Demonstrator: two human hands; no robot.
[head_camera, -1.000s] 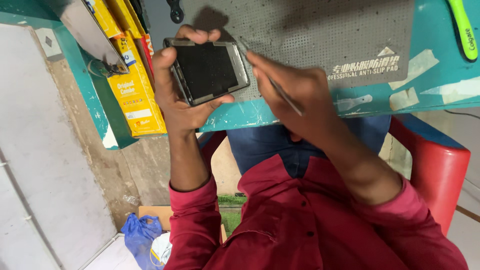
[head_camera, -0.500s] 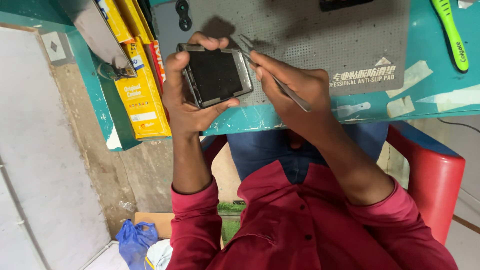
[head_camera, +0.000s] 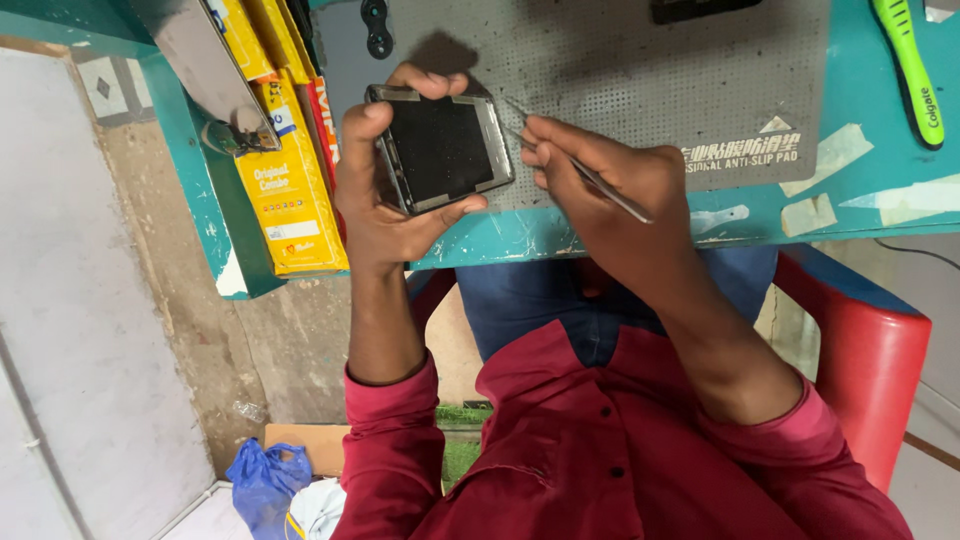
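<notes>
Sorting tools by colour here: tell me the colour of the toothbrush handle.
Bright green toothbrush, seen in the head view.

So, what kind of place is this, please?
Probably a small phone repair bench. The left hand holds an opened phone, the right hand holds tweezers, and a grey anti-slip mat covers the teal table.

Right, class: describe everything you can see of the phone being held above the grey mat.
The phone is a flat rectangular slab with a dark, unlit face and a thin silvery metal frame around it. It is held tilted above the grey mat, face towards the camera. The left hand clasps it, thumb on the lower edge, fingertips over the top. The right hand holds thin metal tweezers near its right edge.
</notes>
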